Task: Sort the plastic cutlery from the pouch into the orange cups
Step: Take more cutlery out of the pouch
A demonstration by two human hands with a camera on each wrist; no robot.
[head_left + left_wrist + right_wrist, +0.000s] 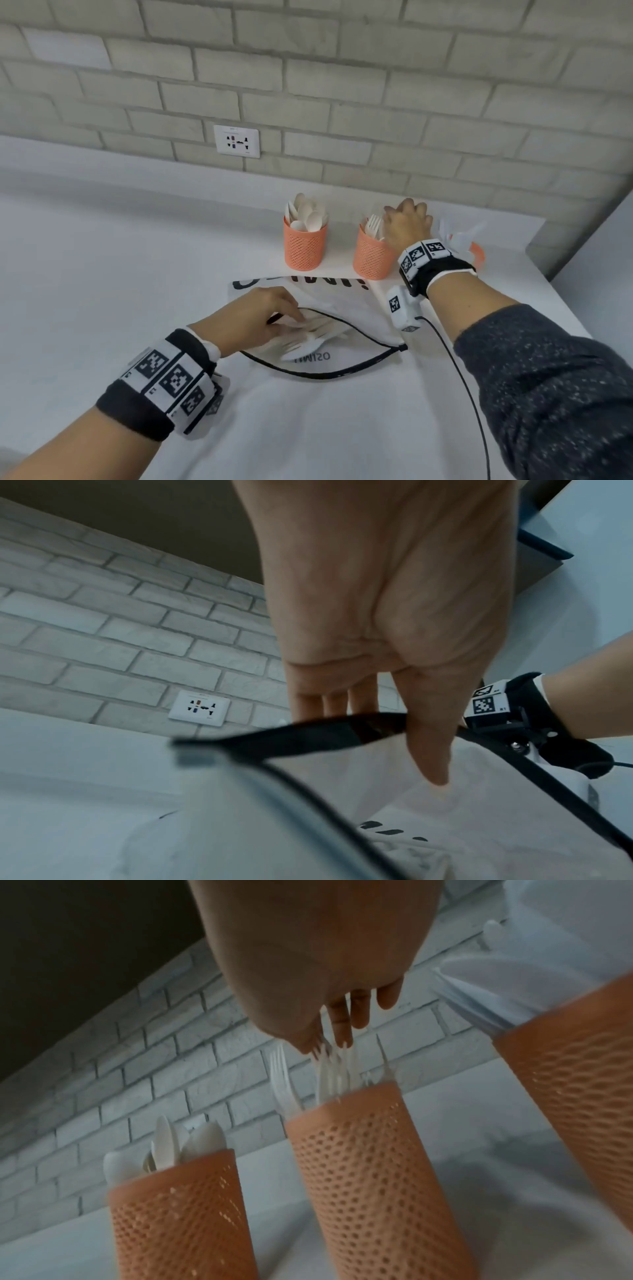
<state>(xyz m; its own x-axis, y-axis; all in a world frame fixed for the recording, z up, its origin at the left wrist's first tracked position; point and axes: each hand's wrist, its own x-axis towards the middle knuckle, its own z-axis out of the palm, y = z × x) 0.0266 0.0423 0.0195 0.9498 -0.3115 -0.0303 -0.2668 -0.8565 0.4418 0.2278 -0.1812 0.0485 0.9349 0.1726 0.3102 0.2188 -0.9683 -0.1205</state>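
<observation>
Three orange mesh cups stand by the wall. The left cup holds spoons, the middle cup holds forks, and the right cup with knives is mostly hidden behind my right wrist. My right hand hovers over the middle cup, fingers pointing down and fingertips at the fork tops. The white pouch lies open in front of me, with cutlery inside. My left hand pinches its black zip rim, thumb inside.
The white counter ends at a brick wall with a socket. Its right edge runs close past the cups. A black cable trails from my right wrist device across the counter beside the pouch.
</observation>
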